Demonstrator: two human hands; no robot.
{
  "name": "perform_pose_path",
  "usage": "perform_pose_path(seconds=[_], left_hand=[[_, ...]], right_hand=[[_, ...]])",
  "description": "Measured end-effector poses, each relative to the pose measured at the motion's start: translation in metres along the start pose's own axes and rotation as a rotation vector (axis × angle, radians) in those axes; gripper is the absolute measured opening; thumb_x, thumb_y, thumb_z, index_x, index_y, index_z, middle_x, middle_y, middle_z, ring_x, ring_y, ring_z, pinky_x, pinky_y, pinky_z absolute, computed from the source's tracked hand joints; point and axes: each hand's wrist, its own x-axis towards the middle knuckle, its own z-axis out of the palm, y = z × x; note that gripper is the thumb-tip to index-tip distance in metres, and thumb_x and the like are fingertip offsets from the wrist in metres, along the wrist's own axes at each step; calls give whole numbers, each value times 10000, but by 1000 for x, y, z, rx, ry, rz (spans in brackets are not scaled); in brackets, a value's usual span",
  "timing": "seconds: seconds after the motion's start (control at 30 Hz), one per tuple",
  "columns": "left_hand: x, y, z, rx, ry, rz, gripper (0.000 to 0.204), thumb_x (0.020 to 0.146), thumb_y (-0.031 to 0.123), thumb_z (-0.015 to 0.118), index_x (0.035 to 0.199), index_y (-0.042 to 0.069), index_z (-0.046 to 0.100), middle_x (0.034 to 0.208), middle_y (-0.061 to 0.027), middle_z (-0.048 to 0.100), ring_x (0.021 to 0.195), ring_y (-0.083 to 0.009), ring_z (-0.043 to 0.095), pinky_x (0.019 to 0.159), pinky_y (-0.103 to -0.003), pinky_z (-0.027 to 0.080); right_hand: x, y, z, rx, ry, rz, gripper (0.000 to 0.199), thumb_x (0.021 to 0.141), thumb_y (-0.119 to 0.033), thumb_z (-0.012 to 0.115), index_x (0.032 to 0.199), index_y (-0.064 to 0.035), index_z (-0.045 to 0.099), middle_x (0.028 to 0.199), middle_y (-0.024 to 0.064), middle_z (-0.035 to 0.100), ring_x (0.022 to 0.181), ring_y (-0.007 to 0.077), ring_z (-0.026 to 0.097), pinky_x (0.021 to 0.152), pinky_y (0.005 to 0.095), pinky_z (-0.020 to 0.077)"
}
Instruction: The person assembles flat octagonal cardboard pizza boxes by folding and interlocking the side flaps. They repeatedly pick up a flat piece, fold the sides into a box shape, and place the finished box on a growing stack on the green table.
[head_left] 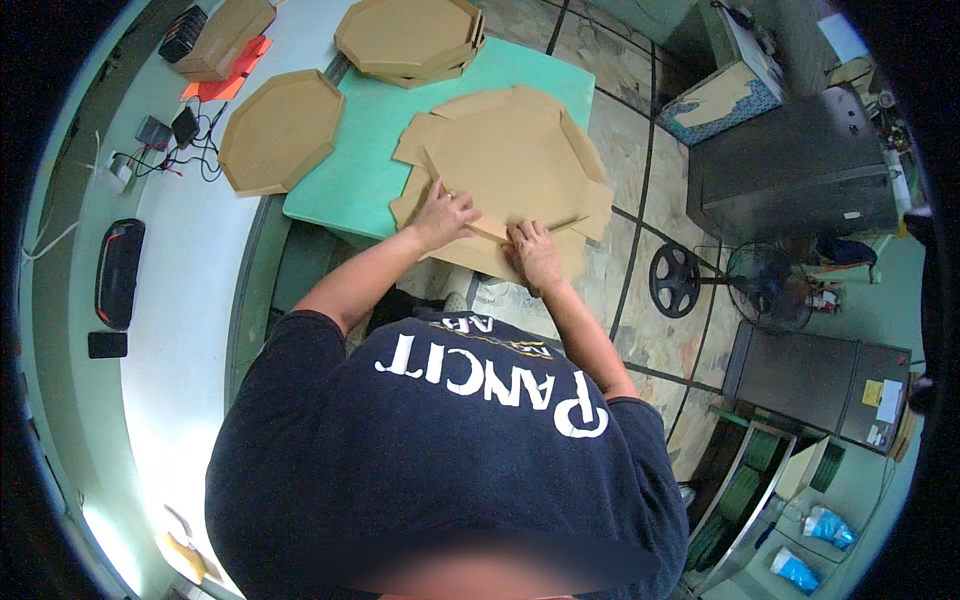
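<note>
And it's both bare hands at the near edge of the cardboard octagonal tray blank [520, 150] — left hand [445, 216] on the near-left folds, fingers bent against the board, right hand [537, 254] to its right, fingers curled over the near flap, though whether either is truly pinching I can't tell. The blank spreads out just beyond the hands, flat on the green table [345, 190], its right side rimmed by raised flaps — and farther off, a folded octagonal tray [282, 130] sits left, with a tray stack [405, 38] beyond.
</note>
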Motion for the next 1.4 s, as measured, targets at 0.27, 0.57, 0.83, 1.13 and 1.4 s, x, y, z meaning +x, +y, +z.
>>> perform_pose_path(seconds=[0.27, 0.57, 0.83, 1.13, 1.4], left_hand=[[23, 3, -34, 51, 11, 26, 190, 741, 324, 742, 866, 189, 694, 932, 6, 603, 1042, -207, 567, 1043, -648, 249], [63, 42, -57, -1556, 34, -1042, 451, 815, 442, 708, 1003, 51, 583, 946, -125, 628, 738, -253, 654, 639, -372, 552], [56, -22, -55, -1605, 223, -995, 305, 932, 166, 556, 1182, -4, 519, 1088, -95, 597, 969, -236, 626, 827, -374, 550], [65, -41, -67, -1102, 178, -854, 317, 853, 167, 623, 1096, -36, 607, 992, -122, 672, 898, -237, 663, 753, -356, 530], [64, -45, -74, -845, 179, -858, 354, 825, 221, 631, 1049, -54, 633, 946, -161, 693, 846, -253, 675, 721, -364, 514]], right_hand=[[15, 5, -2, -54, 115, -28, 143, 766, -167, 672, 847, -86, 586, 841, 91, 563, 844, 269, 549, 794, 395, 427], [60, -6, -71, -192, 390, -51, 206, 713, -211, 687, 883, -125, 608, 843, 67, 576, 853, 256, 545, 831, 464, 387], [29, 5, -161, -181, 920, 232, 733, 790, -478, 692, 1369, -78, 487, 1341, 166, 515, 1255, 333, 458, 1093, 553, 197], [-22, 20, -174, 1191, 366, 635, 304, 919, -242, 633, 1111, -9, 595, 1020, 44, 640, 915, 137, 580, 829, 310, 456], [-17, 7, -144, 1220, 580, 688, 297, 963, -208, 569, 1148, 24, 560, 1074, 62, 609, 976, 156, 557, 866, 315, 437]])
